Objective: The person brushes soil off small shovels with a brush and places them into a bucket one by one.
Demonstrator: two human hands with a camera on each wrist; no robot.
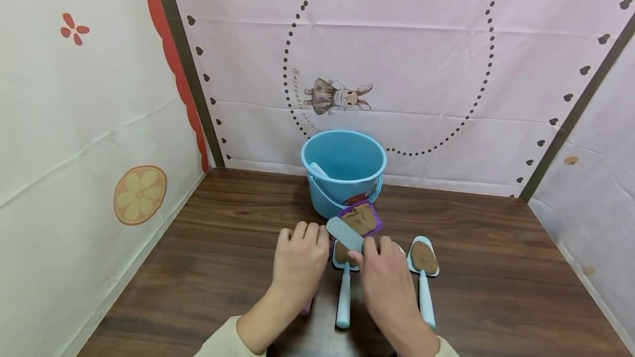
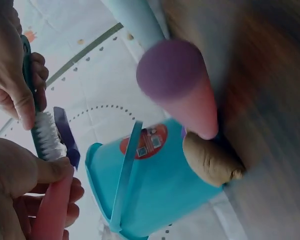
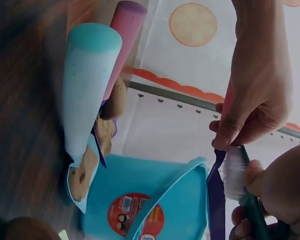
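My left hand (image 1: 300,252) grips the pink handle (image 2: 52,207) of a small tool with a purple blade (image 3: 217,205). My right hand (image 1: 389,274) holds a brush (image 1: 344,234) with a dark green back and white bristles (image 3: 233,175). In both wrist views the bristles lie against or very close to the blade, so contact is hard to judge. Below the hands, a light blue trowel (image 1: 343,302) bearing brown, sand-like material lies on the table. A similar trowel (image 1: 425,296) is to the right. A purple blade (image 1: 374,222) carrying brown material shows before the bucket; its handle is hidden.
A blue bucket (image 1: 342,180) with its handle down stands at the back of the dark wooden table (image 1: 238,208); a pale blue item (image 1: 318,169) shows inside. Another pink handle (image 2: 180,82) rests on the table beside a brown lump (image 2: 212,157). Printed cloth walls surround the table.
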